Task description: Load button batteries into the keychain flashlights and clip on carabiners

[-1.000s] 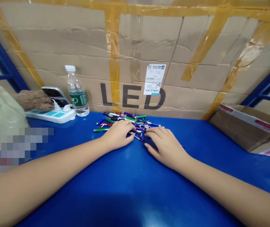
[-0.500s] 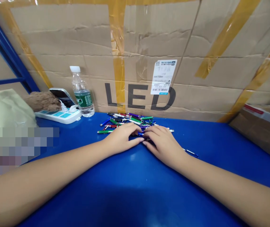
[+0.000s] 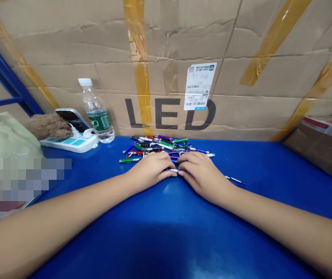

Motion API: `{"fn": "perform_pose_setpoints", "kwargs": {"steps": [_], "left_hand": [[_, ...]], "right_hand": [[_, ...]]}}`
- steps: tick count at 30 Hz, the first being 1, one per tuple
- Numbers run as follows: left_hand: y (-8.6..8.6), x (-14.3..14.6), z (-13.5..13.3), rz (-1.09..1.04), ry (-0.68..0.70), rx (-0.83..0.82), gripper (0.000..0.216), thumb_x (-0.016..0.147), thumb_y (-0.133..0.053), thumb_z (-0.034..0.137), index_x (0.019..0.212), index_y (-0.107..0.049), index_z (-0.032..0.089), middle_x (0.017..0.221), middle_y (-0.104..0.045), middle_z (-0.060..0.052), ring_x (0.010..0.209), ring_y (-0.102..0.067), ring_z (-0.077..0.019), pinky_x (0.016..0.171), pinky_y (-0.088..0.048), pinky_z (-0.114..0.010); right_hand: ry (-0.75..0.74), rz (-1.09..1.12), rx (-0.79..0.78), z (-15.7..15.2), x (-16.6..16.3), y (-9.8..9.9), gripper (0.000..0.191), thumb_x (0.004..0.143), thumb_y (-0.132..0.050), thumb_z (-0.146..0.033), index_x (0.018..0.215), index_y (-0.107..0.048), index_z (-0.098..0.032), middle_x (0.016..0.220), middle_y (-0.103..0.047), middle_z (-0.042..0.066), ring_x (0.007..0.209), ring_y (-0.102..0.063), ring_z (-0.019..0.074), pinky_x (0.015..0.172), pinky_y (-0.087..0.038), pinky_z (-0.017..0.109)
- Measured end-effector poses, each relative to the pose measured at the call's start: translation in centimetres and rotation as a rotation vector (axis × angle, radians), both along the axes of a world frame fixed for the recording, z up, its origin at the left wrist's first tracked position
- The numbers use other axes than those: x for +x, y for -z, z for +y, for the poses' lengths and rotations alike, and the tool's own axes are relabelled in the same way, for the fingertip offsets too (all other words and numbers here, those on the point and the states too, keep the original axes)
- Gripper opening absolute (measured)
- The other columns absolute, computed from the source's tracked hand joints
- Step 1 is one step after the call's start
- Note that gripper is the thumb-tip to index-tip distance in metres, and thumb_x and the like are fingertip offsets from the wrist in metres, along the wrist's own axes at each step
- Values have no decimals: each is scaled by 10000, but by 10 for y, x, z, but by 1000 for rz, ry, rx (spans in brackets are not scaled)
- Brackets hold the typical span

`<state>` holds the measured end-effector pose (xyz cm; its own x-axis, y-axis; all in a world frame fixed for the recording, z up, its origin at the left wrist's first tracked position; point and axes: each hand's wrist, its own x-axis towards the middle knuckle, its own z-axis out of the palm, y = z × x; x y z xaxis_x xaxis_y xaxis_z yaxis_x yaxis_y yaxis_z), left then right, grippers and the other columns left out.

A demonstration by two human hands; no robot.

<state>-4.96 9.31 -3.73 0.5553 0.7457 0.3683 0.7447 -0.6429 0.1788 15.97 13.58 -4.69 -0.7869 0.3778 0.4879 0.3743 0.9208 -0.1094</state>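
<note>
A heap of small coloured pen-shaped metal pieces (image 3: 157, 146), green, red, purple, blue and silver, lies on the blue table (image 3: 166, 224) in front of the big cardboard box. My left hand (image 3: 151, 170) and my right hand (image 3: 202, 174) rest on the near edge of the heap, fingers curled, fingertips meeting over one small silver-tipped piece (image 3: 174, 169). What each hand grips under the fingers is hidden. One loose blue piece (image 3: 235, 180) lies to the right of my right hand.
A cardboard box marked LED (image 3: 168, 77) stands as a wall behind the table. At the back left stand a water bottle (image 3: 96, 112), a white power strip (image 3: 70, 142) with a phone (image 3: 71, 118) and a brown fuzzy thing (image 3: 48, 126). Another box (image 3: 323, 143) sits right.
My two hands have drawn together at the near edge of the heap until their fingertips meet. The camera has shifted slightly, so the box label sits higher in the picture.
</note>
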Motion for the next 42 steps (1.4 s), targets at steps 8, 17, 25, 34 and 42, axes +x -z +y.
{"fn": "perform_pose_setpoints", "kwargs": {"steps": [8,17,25,34,42], "left_hand": [[2,-3,3,-30,-147,12,176,888,-626,339,947,-682,183,912,-663,-49,905,-602,-204,829,-452,-343],[1,-7,1,-13,-209,-14,152,908,-581,314,1003,-657,223,981,-673,-31,961,-597,-206,877,-435,-374],[-3,-8,-6,-17,-223,-7,172,901,-582,284,1049,-651,229,1066,-652,-40,1016,-574,-220,907,-428,-405],[0,-5,-5,-25,-230,11,183,888,-579,239,1059,-643,229,1098,-651,-48,1047,-573,-234,922,-438,-421],[3,1,1,15,-216,10,232,927,-492,219,1120,-621,220,1175,-629,-72,1093,-566,-247,957,-425,-454]], "right_hand": [[103,31,-95,-4,4,2,162,879,-596,-278,997,-633,-174,1101,-638,99,1081,-552,255,961,-439,461],[92,25,-114,-8,11,3,145,899,-540,-235,964,-666,-205,1131,-633,83,1117,-540,257,980,-431,491],[106,6,-125,-11,12,1,172,910,-506,-232,985,-659,-219,1185,-624,84,1146,-540,261,994,-433,515],[126,-21,-132,-13,7,0,192,892,-518,-230,1027,-653,-211,1234,-598,94,1203,-499,277,1041,-386,546],[132,-34,-119,-13,6,-2,215,896,-516,-251,1061,-641,-191,1256,-585,103,1196,-498,275,1044,-389,523]]}}
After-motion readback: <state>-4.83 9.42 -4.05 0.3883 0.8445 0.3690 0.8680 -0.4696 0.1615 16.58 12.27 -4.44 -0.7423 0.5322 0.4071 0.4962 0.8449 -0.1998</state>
